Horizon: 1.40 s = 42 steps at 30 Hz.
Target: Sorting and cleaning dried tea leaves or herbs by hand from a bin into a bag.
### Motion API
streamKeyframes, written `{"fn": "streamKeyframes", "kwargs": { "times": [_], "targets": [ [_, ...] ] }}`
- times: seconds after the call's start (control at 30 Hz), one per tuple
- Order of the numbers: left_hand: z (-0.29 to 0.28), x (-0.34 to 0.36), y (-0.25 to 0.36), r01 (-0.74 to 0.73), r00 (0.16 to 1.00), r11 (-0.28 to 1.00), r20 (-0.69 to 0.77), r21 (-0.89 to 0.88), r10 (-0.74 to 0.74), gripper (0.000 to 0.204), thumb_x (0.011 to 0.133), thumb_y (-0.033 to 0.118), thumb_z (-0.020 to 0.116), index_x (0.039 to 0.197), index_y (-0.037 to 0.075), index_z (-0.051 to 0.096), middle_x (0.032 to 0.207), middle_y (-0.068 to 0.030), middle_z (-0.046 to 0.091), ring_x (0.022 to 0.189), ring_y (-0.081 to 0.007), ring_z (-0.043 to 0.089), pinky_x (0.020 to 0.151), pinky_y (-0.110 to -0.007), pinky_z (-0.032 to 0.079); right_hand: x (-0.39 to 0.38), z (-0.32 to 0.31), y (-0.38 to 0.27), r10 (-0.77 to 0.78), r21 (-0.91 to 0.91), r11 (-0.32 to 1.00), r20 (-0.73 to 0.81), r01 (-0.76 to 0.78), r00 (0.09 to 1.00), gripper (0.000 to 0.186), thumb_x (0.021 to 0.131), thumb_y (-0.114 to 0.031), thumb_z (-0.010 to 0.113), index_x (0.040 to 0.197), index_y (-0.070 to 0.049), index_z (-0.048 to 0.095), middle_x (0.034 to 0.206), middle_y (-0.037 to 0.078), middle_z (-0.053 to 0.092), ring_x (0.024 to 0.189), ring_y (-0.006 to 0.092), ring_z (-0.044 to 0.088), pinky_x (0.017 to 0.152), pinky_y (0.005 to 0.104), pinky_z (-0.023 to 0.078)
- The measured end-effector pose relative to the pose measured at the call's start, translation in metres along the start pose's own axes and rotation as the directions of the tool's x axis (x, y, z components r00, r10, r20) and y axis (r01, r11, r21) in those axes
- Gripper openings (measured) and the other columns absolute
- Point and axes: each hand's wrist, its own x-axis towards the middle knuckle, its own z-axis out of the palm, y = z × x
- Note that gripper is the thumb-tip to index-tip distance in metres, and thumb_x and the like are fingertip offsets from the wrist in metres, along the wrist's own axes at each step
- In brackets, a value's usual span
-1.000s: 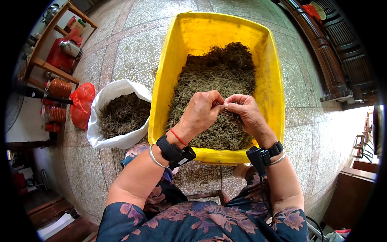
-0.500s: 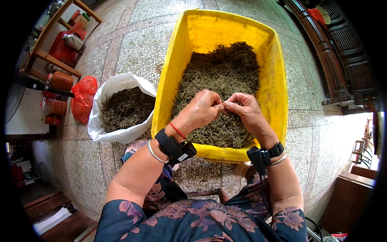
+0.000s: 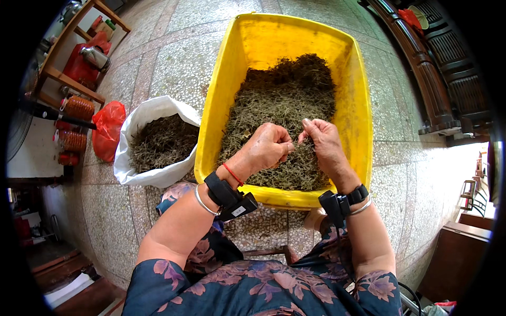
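A large yellow plastic tub (image 3: 220, 105) holds a heap of dry, twiggy plant material (image 3: 284, 100), darker toward its far end. Above the near half of that heap, my left hand (image 3: 265, 146) is closed with its fingers curled together; whatever it may grip is hidden. Close by on the right, my right hand (image 3: 326, 145) has thumb and forefinger bent toward each other, and what lies in them is too small to name. A small gap separates the two hands. Left of the tub, a white woven sack (image 3: 124, 158) with a rolled-open mouth contains similar dry stems (image 3: 163, 142).
A red plastic bag (image 3: 109, 129) lies left of the sack. Beside it are jars of orange-brown contents (image 3: 78, 107) and a wooden shelf (image 3: 74, 84). Dark carved wooden furniture (image 3: 421, 68) stands at the far right. Speckled tiles (image 3: 179, 63) cover the floor.
My hands met at the fingertips before and are now apart. The left has drawn slightly toward me, while the right has lifted a little away. The view has shifted slightly.
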Motion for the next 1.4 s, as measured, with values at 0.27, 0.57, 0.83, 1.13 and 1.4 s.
{"fn": "streamKeyframes", "kwargs": {
  "times": [0.27, 0.57, 0.83, 1.13, 1.4],
  "targets": [
    [-0.01, 0.003, 0.004, -0.098, 0.987, 0.995, -0.125, 0.022, 0.1, 0.015, 0.094, 0.012, 0.059, 0.084, 0.001, 0.059, 0.064, 0.0002, 0.056, 0.051, -0.0052, 0.05, 0.043, -0.021, 0.04, -0.013, 0.001, -0.026, 0.081, -0.001, 0.996, 0.315, -0.085, 0.946, 0.025, 0.091, -0.028, 0.069, 0.093, -0.003, 0.069, 0.083, -0.001, 0.067, 0.073, 0.0027, 0.058, 0.067, 0.0194, 0.047],
    [-0.01, 0.009, 0.005, -0.135, 0.986, 0.987, -0.085, 0.09, 0.143, 0.017, 0.094, 0.013, 0.06, 0.084, 0.0, 0.06, 0.063, 0.0002, 0.056, 0.05, -0.0057, 0.051, 0.042, -0.021, 0.04, -0.01, -0.008, -0.025, 0.089, -0.025, 0.996, 0.333, -0.085, 0.939, 0.019, 0.094, -0.018, 0.059, 0.089, -0.003, 0.068, 0.079, -0.002, 0.065, 0.071, 0.004, 0.056, 0.066, 0.0199, 0.046],
    [-0.008, 0.012, 0.003, -0.11, 0.994, 0.993, -0.009, 0.039, 0.11, 0.02, 0.095, 0.016, 0.062, 0.083, 0.0, 0.063, 0.061, 0.0006, 0.057, 0.048, -0.0049, 0.051, 0.041, -0.021, 0.039, -0.008, -0.005, -0.025, 0.029, -0.165, 0.986, 0.311, 0.023, 0.95, 0.024, 0.096, -0.017, 0.054, 0.079, -0.004, 0.065, 0.072, -0.003, 0.061, 0.064, 0.0036, 0.049, 0.059, 0.0209, 0.041],
    [-0.014, 0.01, 0.007, -0.073, 0.996, 0.986, 0.03, -0.151, 0.079, 0.015, 0.095, 0.013, 0.06, 0.086, 0.001, 0.059, 0.061, 0.0014, 0.055, 0.047, -0.0049, 0.047, 0.041, -0.02, 0.037, 0.004, -0.019, -0.017, -0.026, 0.16, 0.987, 0.136, 0.004, 0.99, 0.023, 0.098, -0.02, 0.054, 0.089, -0.003, 0.067, 0.074, 0.002, 0.065, 0.066, 0.0057, 0.055, 0.062, 0.0198, 0.046],
    [-0.017, 0.012, 0.006, -0.109, 0.994, 0.983, -0.027, -0.15, 0.106, 0.015, 0.096, 0.014, 0.06, 0.087, 0.002, 0.06, 0.065, 0.0008, 0.056, 0.049, -0.0043, 0.048, 0.042, -0.019, 0.039, 0.001, -0.007, -0.028, 0.083, 0.226, 0.963, 0.263, -0.145, 0.961, 0.019, 0.096, -0.02, 0.061, 0.097, -0.003, 0.066, 0.079, 0.001, 0.065, 0.071, 0.0065, 0.057, 0.066, 0.0202, 0.047]
  ]
}}
